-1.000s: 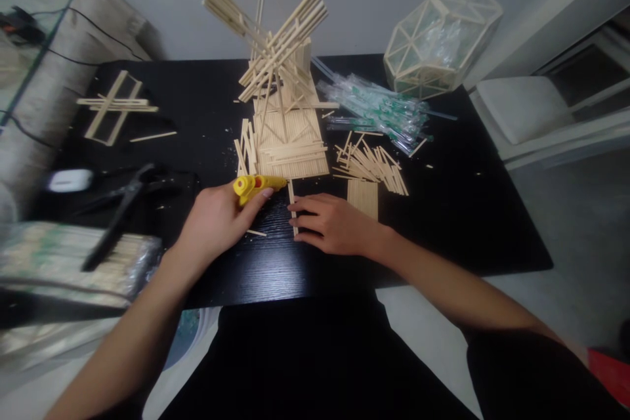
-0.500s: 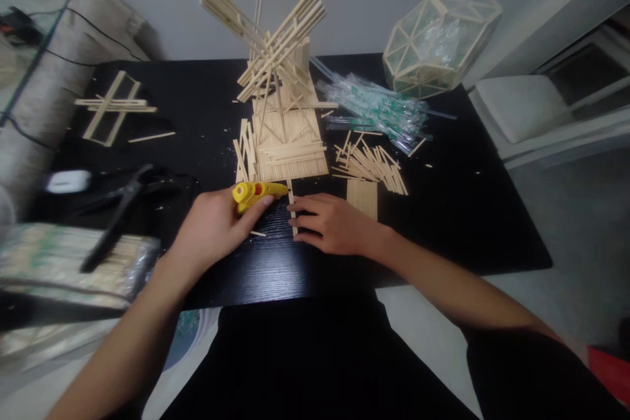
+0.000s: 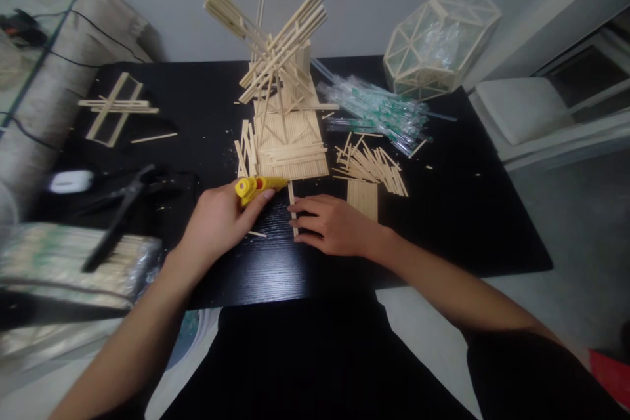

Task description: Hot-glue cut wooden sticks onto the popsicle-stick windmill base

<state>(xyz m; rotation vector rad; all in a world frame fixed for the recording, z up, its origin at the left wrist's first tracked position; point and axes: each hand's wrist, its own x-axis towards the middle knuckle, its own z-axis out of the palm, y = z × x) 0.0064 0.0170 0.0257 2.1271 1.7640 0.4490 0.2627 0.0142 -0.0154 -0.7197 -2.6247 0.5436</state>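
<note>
My left hand (image 3: pixel 216 223) is closed around a yellow glue gun (image 3: pixel 256 186), its nozzle aimed right at the top of a thin wooden stick (image 3: pixel 292 207) lying on the black table (image 3: pixel 467 210). My right hand (image 3: pixel 335 223) rests flat on the table with its fingers stretched out, fingertips pressing that stick down. Just behind the hands stands a stick-built windmill model (image 3: pixel 283 79) on a slatted base.
Loose cut sticks (image 3: pixel 371 164) and a small stick panel (image 3: pixel 363 198) lie right of the model. Behind are plastic-wrapped sticks (image 3: pixel 378 108) and a faceted stick dome (image 3: pixel 438 39). A stick cross frame (image 3: pixel 115 107), black pliers (image 3: pixel 123 210) and wrapped stick bundles (image 3: pixel 63 262) are at left.
The glue gun nozzle has shifted slightly along the stick's upper end. My right hand has stayed in place on the stick.
</note>
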